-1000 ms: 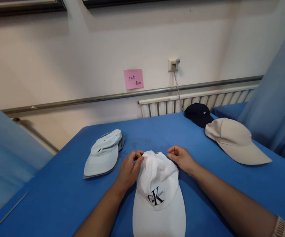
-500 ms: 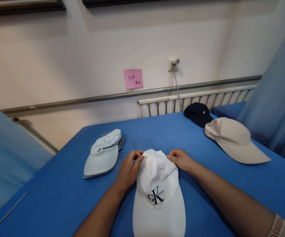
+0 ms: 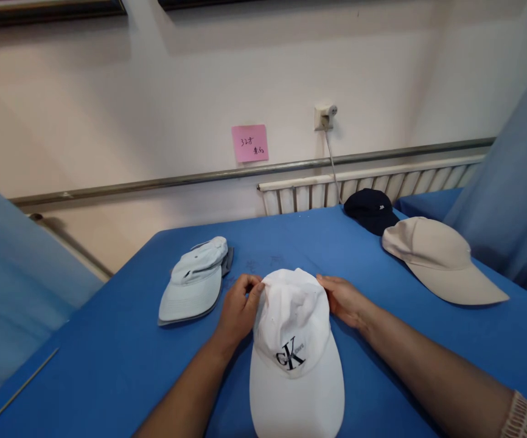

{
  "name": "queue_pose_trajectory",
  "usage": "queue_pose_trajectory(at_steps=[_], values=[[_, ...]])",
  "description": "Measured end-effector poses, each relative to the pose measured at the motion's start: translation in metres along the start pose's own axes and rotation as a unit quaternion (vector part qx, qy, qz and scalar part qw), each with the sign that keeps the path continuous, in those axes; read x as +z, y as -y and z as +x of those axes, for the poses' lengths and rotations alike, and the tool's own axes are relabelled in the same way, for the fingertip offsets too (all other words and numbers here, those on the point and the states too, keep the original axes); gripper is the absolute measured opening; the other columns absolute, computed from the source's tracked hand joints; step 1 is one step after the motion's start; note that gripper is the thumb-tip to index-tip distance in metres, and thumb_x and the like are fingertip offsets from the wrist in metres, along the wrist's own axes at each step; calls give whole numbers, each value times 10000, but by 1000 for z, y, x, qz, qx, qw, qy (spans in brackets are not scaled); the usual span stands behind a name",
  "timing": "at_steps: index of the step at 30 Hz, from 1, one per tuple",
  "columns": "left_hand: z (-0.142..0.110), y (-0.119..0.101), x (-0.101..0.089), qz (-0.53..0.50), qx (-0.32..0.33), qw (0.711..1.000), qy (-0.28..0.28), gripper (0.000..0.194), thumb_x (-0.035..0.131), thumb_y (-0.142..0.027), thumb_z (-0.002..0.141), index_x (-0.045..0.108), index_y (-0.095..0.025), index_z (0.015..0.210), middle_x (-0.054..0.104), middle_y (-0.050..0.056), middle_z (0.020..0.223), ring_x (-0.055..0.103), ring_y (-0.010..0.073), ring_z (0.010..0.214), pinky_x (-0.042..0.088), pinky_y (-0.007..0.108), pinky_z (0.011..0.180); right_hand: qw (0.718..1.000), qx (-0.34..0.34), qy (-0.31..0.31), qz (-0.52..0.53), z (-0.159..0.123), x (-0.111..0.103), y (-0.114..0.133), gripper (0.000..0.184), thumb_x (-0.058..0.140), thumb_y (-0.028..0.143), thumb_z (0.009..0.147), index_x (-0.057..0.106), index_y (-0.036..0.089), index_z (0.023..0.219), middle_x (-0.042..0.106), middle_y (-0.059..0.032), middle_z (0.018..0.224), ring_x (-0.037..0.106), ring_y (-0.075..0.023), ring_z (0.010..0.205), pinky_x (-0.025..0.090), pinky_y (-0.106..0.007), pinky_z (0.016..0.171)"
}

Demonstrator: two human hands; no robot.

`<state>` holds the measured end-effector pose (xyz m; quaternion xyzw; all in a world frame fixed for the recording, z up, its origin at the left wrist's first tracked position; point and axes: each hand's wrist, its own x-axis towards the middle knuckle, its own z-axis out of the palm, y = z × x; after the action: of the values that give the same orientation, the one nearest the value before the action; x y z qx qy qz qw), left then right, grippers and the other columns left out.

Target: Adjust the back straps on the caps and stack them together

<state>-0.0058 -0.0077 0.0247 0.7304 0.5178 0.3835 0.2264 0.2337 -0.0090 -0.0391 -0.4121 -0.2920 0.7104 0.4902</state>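
A white baseball cap (image 3: 293, 340) with black "CK" lettering lies on the blue-covered table (image 3: 108, 365), its brim toward me. My left hand (image 3: 241, 307) pinches the cap's back edge on the left between thumb and fingers. On the opposite side, my right hand (image 3: 343, 299) grips the rear edge, fingers partly hidden behind the fabric. The crown is creased and partly sunken between the two hands.
To the left rests a pale blue cap (image 3: 193, 283) stacked over a darker grey one (image 3: 227, 260). A navy cap (image 3: 369, 210) and a beige cap (image 3: 437, 255) lie at the right rear. Behind the table are a radiator (image 3: 300, 198) and a metal rail (image 3: 190, 179); blue curtains (image 3: 12, 286) hang on both sides.
My right hand has shifted slightly right and its fingers have straightened along the cap's edge. The cap's rear edge is spread a little wider. My left hand keeps its pinch.
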Motion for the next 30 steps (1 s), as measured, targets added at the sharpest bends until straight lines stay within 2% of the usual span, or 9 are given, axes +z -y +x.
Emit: queue_pose_trajectory(at_steps=[3,6,8,10,13,20,23,27,30], values=[[1,2,1,10,-12,1000,-20,236,477,-406,884,528,-200,781,631,23,823,574,177,766,456,299,727,981,-103,-91,-139,-1,2,0,310,670,459,740,540,196,640,527,34,570,475,-127,548,404,-262,565],[1,3,1,14,-23,999,-26,226,484,-404,876,533,-199,795,619,17,799,564,177,746,455,299,720,926,-240,-142,-255,-8,4,6,225,611,409,781,577,196,714,571,13,654,510,-144,619,422,-271,615],[1,2,1,17,-27,999,-27,225,485,-407,875,530,-199,800,613,14,789,557,174,732,453,297,709,882,-313,-120,-331,-17,6,11,155,588,356,805,612,203,816,628,-17,791,551,-163,703,444,-286,673],[1,-1,1,23,-27,999,-23,225,483,-408,877,530,-199,808,607,11,784,550,170,719,449,295,702,831,-369,-63,-411,-27,9,16,132,597,289,803,636,220,909,649,-41,933,580,-186,811,457,-306,745],[1,-3,-2,25,-23,999,-15,200,476,-385,875,543,-199,844,602,7,789,541,164,709,444,291,694,777,-421,-1,-468,-36,14,17,119,567,213,824,638,240,915,648,-46,970,591,-209,929,456,-341,841],[7,8,-10,-58,-35,997,40,229,491,-393,866,568,-184,814,578,-10,749,520,139,693,435,245,651,775,-437,-19,-457,-32,12,11,128,521,235,894,642,241,852,654,-47,917,609,-203,904,471,-340,829],[7,10,-10,-78,-38,996,26,225,492,-383,865,585,-179,851,607,3,797,553,147,737,450,257,692,772,-444,-35,-453,-30,11,10,144,521,255,898,664,245,890,656,-52,933,612,-208,920,476,-346,841],[4,0,-14,-30,-19,999,-11,216,531,-378,841,603,-176,866,628,18,816,567,160,756,447,271,700,768,-451,-59,-451,-29,9,8,127,535,254,887,661,242,901,656,-58,954,610,-214,947,477,-356,861],[-2,-12,-21,3,-6,999,36,255,555,-413,824,584,-177,734,561,-6,657,491,139,613,396,256,580,772,-452,-74,-441,-27,9,6,67,555,241,866,621,235,863,651,-60,934,607,-219,949,484,-358,844]])
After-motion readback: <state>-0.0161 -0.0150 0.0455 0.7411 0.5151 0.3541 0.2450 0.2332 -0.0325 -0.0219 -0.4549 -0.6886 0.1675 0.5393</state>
